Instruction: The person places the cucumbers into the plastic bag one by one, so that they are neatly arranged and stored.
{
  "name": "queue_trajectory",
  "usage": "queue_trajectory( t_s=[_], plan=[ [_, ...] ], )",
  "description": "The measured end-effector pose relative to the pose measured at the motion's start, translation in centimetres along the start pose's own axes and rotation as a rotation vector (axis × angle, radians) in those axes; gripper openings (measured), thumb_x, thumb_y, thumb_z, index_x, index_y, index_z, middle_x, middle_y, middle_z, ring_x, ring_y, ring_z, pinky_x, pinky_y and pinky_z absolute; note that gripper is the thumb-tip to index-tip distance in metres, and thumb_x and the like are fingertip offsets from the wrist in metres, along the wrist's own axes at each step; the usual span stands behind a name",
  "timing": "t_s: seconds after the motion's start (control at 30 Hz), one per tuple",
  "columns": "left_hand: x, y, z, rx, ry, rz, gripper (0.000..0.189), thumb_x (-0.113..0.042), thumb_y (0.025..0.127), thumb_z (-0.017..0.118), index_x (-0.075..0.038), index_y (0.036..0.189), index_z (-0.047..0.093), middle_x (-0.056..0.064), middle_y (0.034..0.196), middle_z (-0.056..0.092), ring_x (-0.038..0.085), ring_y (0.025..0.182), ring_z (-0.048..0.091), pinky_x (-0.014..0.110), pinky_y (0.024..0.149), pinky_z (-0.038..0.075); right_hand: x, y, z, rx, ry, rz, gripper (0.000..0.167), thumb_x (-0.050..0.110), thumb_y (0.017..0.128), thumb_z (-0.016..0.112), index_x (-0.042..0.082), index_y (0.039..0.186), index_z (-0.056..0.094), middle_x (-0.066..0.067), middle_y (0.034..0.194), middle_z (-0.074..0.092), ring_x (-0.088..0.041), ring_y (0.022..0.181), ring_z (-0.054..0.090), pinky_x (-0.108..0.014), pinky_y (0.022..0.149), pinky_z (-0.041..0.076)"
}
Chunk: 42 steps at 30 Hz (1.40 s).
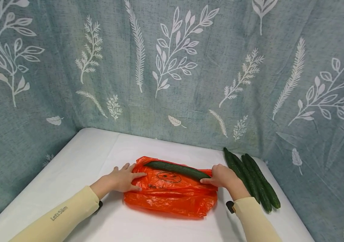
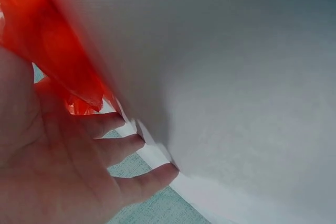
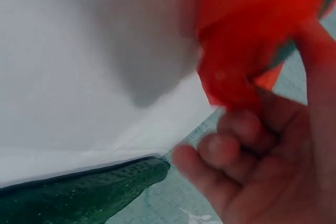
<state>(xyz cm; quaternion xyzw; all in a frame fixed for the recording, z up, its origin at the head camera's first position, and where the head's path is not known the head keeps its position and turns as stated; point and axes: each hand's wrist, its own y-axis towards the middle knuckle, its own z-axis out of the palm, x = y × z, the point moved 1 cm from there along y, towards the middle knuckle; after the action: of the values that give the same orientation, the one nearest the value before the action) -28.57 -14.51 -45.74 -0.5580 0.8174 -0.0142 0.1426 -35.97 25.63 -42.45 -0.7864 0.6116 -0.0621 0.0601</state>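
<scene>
A long dark green cucumber (image 1: pixel 178 169) lies lengthwise along the top of a crumpled orange-red plastic bag (image 1: pixel 172 201) with dark print. My left hand (image 1: pixel 124 178) rests with spread fingers at the bag's left end. In the left wrist view, the fingers of that hand (image 2: pixel 68 150) are nearly straight beside the red plastic. At the other end, my right hand (image 1: pixel 222 176) grips the cucumber's right tip together with the bag's edge, thumb on the near side. The right wrist view shows the hand's (image 3: pixel 262 156) fingers curled under the bag (image 3: pixel 252 19).
Three more cucumbers (image 1: pixel 252 178) lie side by side on the white table (image 1: pixel 147 141), just right of my right hand. A blue-green curtain (image 1: pixel 172 111) with white leaf patterns hangs behind the table and along both sides.
</scene>
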Motion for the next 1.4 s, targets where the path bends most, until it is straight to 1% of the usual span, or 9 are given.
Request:
queue_trajectory(
  t_s=[0.13, 0.23, 0.4, 0.6, 0.87, 1.0, 1.13, 1.27, 1.4],
  plan=[
    [0.0, 0.0, -0.2, 0.001, 0.014, -0.004, 0.070, -0.061, 0.090, 0.065, -0.033, 0.152, 0.046, 0.020, 0.163, 0.028, 0.049, 0.148, 0.026, 0.076, 0.107, 0.026, -0.6, -0.2, -0.2, 0.076, 0.090, -0.022, 0.035, 0.042, 0.082, 0.083, 0.011, 0.075, 0.067, -0.001, 0.065, 0.058, -0.015, 0.059, 0.051, -0.029, 0.058, 0.041],
    [0.0, 0.0, -0.2, 0.001, 0.029, -0.006, 0.070, -0.062, 0.090, 0.064, -0.034, 0.152, 0.046, 0.019, 0.163, 0.027, 0.049, 0.148, 0.026, 0.076, 0.107, 0.027, -0.9, -0.4, -0.4, 0.081, 0.097, -0.037, 0.033, 0.039, 0.082, 0.083, 0.012, 0.072, 0.067, 0.001, 0.062, 0.056, -0.014, 0.058, 0.048, -0.028, 0.056, 0.039],
    [0.0, 0.2, -0.1, -0.003, 0.022, -0.001, 0.070, -0.062, 0.091, 0.062, -0.034, 0.152, 0.045, 0.019, 0.164, 0.026, 0.049, 0.148, 0.025, 0.076, 0.107, 0.026, -0.8, -0.5, -0.8, 0.043, 0.045, -0.047, 0.038, 0.042, 0.081, 0.084, 0.013, 0.067, 0.064, 0.001, 0.059, 0.049, -0.014, 0.055, 0.044, -0.028, 0.054, 0.035],
    [0.0, 0.3, 0.1, -0.004, 0.013, -0.006, 0.069, -0.061, 0.090, 0.064, -0.035, 0.152, 0.046, 0.018, 0.164, 0.027, 0.049, 0.148, 0.025, 0.076, 0.107, 0.026, -0.7, -0.5, -1.0, -0.010, -0.032, -0.048, 0.045, 0.051, 0.084, 0.078, 0.014, 0.067, 0.060, -0.001, 0.061, 0.053, -0.015, 0.053, 0.050, -0.028, 0.053, 0.038],
    [-0.1, 0.0, -0.4, 0.005, 0.009, -0.012, 0.070, -0.059, 0.090, 0.065, -0.033, 0.152, 0.046, 0.020, 0.163, 0.027, 0.050, 0.148, 0.024, 0.077, 0.107, 0.025, -0.9, -0.6, -1.1, -0.070, -0.025, -0.041, 0.045, 0.053, 0.082, 0.079, 0.015, 0.065, 0.061, 0.000, 0.058, 0.055, -0.015, 0.052, 0.051, -0.029, 0.052, 0.039],
    [-0.2, -0.1, -0.5, 0.000, 0.005, -0.003, 0.070, -0.059, 0.090, 0.066, -0.032, 0.152, 0.046, 0.021, 0.163, 0.028, 0.051, 0.147, 0.025, 0.078, 0.106, 0.025, -0.9, -0.6, -0.7, -0.093, -0.054, -0.054, 0.039, 0.056, 0.078, 0.081, 0.018, 0.076, 0.071, 0.004, 0.068, 0.061, -0.014, 0.061, 0.054, -0.032, 0.057, 0.046],
    [-0.3, -0.1, -0.4, 0.001, -0.002, 0.000, 0.070, -0.058, 0.090, 0.066, -0.031, 0.151, 0.047, 0.022, 0.162, 0.028, 0.051, 0.147, 0.026, 0.078, 0.105, 0.026, -0.9, -0.3, 0.2, -0.107, -0.040, -0.086, 0.035, 0.054, 0.076, 0.083, 0.023, 0.089, 0.076, 0.005, 0.080, 0.059, -0.014, 0.069, 0.053, -0.033, 0.061, 0.046],
    [-0.3, -0.2, -0.3, 0.001, -0.003, 0.003, 0.071, -0.060, 0.089, 0.066, -0.031, 0.151, 0.047, 0.021, 0.162, 0.028, 0.051, 0.147, 0.026, 0.078, 0.105, 0.027, -0.9, -0.2, 0.9, -0.152, -0.032, -0.123, 0.032, 0.052, 0.076, 0.084, 0.023, 0.089, 0.077, 0.003, 0.084, 0.051, -0.015, 0.069, 0.050, -0.031, 0.061, 0.043],
    [-0.4, 0.0, -0.1, 0.005, -0.004, 0.002, 0.071, -0.059, 0.089, 0.066, -0.031, 0.152, 0.047, 0.021, 0.163, 0.028, 0.051, 0.147, 0.025, 0.077, 0.106, 0.026, -1.0, -0.2, 1.1, -0.196, -0.042, -0.138, 0.030, 0.049, 0.080, 0.082, 0.020, 0.085, 0.076, 0.002, 0.086, 0.051, -0.015, 0.068, 0.048, -0.030, 0.061, 0.044]
  ],
)
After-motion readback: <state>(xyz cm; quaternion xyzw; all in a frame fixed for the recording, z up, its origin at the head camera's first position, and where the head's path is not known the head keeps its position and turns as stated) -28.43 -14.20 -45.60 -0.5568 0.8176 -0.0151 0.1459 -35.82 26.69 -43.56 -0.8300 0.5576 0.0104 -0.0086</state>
